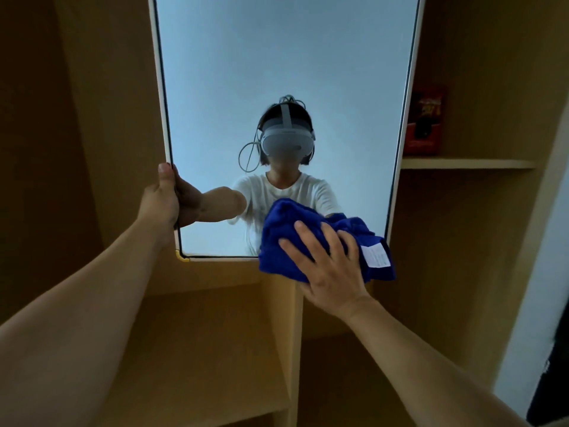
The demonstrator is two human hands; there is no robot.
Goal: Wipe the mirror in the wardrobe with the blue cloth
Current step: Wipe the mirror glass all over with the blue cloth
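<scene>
Right now the wiping step is under way: the right hand [326, 266], fingers spread flat, is pressing the bunched blue cloth [308, 238] against the mirror [277, 72] at its lower right corner, right of the frame's centre. The cloth is overlapping the mirror's bottom edge and its white frame, with a white care label [377, 256] showing. At centre left, the left hand [164, 198] is gripping the mirror's left edge, thumb on the front, steadying the panel. Most of the glass is lying above the cloth, so I judge the next move is calling for firm sweeps upward and across, with the left hand bracing.
</scene>
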